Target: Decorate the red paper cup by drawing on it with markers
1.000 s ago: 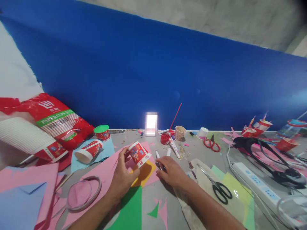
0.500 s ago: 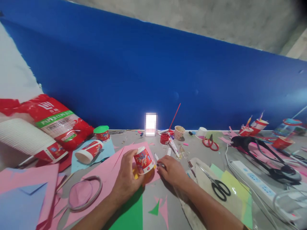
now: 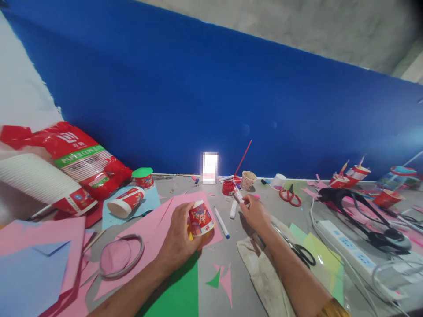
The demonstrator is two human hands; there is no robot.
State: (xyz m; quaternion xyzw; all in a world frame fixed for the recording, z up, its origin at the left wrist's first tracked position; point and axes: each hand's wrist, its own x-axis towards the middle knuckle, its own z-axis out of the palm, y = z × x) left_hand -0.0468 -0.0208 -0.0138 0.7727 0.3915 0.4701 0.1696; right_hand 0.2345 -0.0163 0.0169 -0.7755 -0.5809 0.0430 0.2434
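Note:
My left hand (image 3: 180, 229) is wrapped around a red printed paper cup (image 3: 201, 219), holding it tilted above the pink paper (image 3: 165, 218). Something yellow shows at the cup's lower edge, mostly hidden by my fingers. Farther right, my right hand (image 3: 256, 214) reaches over the table with its fingertips closed on a white marker (image 3: 238, 193) beside a small red pot (image 3: 228, 188). Another white marker with a blue end (image 3: 222, 223) lies between my two hands. Close to it rests a small white stick-shaped piece (image 3: 233, 209).
Left: a bag of paper cups (image 3: 92, 163), a stack of cups (image 3: 42, 182), a lying cup (image 3: 127, 201) and a round hoop (image 3: 122, 257). Right: black scissors (image 3: 303, 255), red scissors (image 3: 290, 197), a power strip (image 3: 352, 251) and black straps (image 3: 363, 220). A beige cloth (image 3: 261, 268) lies under my right arm.
My right hand has left the blue-ended marker on the table and moved forward and right to the white marker by the red pot. My left hand still holds the cup.

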